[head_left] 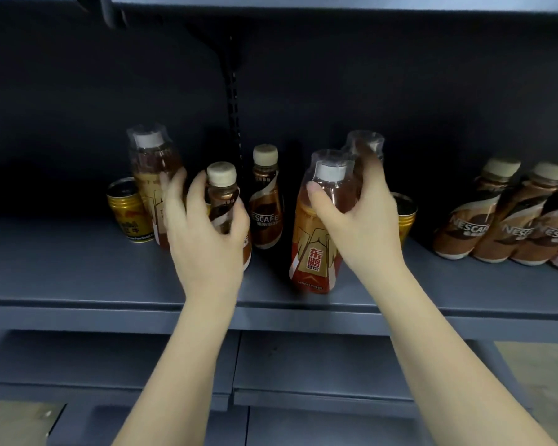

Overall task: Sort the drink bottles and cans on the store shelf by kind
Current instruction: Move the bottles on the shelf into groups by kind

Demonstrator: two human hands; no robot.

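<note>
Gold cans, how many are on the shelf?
2. One gold metal can stands at the far left beside a tall bottle; another gold metal can peeks out behind the right hand. More may be hidden.

Two hands (207, 233) on shelf bottles (316, 239)

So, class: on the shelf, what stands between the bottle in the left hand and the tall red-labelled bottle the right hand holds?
In the head view, one upright Nescafe bottle stands between them, set further back on the shelf.
</note>
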